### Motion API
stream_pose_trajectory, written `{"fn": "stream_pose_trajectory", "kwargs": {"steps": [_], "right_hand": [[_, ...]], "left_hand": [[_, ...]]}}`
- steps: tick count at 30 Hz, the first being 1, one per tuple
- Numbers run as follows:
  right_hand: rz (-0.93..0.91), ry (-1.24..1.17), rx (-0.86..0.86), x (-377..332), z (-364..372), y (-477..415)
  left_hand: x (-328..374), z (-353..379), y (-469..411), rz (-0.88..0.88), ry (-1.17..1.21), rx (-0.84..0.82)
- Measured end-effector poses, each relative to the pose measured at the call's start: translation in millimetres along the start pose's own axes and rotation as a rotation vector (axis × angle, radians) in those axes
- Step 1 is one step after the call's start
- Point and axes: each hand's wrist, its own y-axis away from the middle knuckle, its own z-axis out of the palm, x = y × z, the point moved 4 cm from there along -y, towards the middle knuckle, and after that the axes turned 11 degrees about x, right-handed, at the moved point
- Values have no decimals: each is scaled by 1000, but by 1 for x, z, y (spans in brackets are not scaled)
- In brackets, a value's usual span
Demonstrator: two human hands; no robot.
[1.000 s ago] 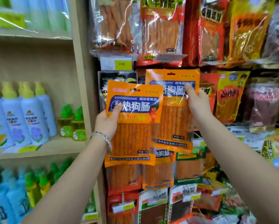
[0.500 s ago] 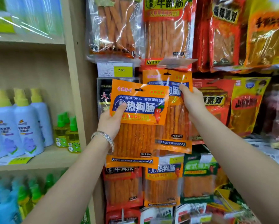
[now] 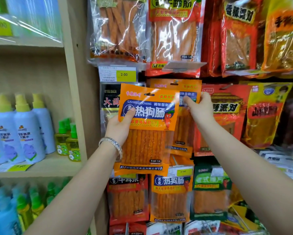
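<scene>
Orange snack packet (image 3: 147,133), long axis upright, is clasped in the left grip (image 3: 120,128) and overlaps from the left a matching hanging packet (image 3: 184,89) on the rack, whose upper right edge the right grip (image 3: 200,109) pinches.

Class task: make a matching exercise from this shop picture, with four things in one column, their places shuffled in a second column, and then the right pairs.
Things
1. front orange packet
2. rear orange packet
3. yellow price tag
4. yellow-capped spray bottles

Places
A. standing on the wooden shelf
B. gripped by the left hand
C. just below the clear packet
D. pinched near its top by the right hand

Pairs: 1-B, 2-D, 3-C, 4-A
</scene>
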Motion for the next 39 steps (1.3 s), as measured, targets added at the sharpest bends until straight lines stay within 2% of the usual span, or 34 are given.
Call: {"fn": "stream_pose_trajectory", "kwargs": {"steps": [3, 5, 9, 12, 15, 18, 23, 29, 39], "right_hand": [[-52, 26, 95, 1, -5, 7], [-111, -49, 140, -3, -11, 15], [43, -331, -105, -8, -5, 32], [51, -322, -174, -13, -4, 34], [-14, -314, -109, -23, -13, 26], [-101, -256, -40, -31, -22, 14], [-148, -222, 12, -41, -22, -4], [-134, -132, 34, -35, -15, -19], [-151, -149, 77, -34, -9, -26]], "left_hand": [[3, 4, 3, 41, -25, -18], [4, 7, 4, 67, -42, -23], [4, 20, 9, 83, -39, -53], [10, 36, 14, 155, -93, -72], [27, 49, 10, 279, -48, -71], [48, 61, 9, 364, 28, -140], [76, 80, 10, 594, -190, -165], [77, 86, 9, 612, -202, -172], [74, 85, 3, 641, -170, -137]]}}
